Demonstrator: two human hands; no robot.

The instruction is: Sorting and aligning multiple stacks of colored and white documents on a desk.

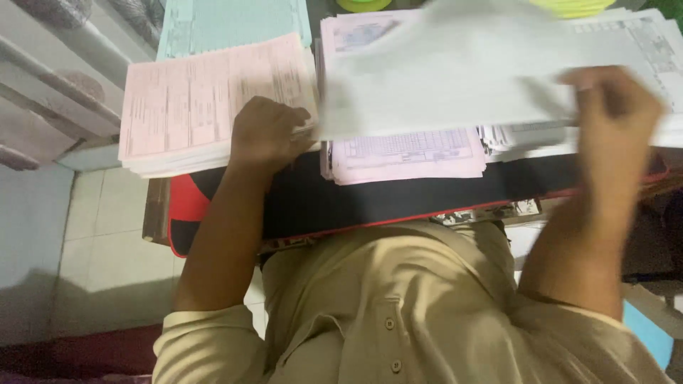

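A white sheet of paper [448,75], blurred by motion, is held up over the desk between both hands. My left hand [267,131] pinches its left edge, fingers closed, beside a stack of pink forms [206,103]. My right hand [615,107], also blurred, grips the sheet's right edge. Beneath the sheet lies a stack of pale pink-lilac printed forms [409,155], and a white stack [640,43] sits to the right.
A pale green stack of paper [235,21] lies behind the pink forms. The piles rest on a black mat with a red edge [384,195]. Green round objects [363,4] sit at the far edge. Tiled floor [107,242] and a curtain [50,78] are at left.
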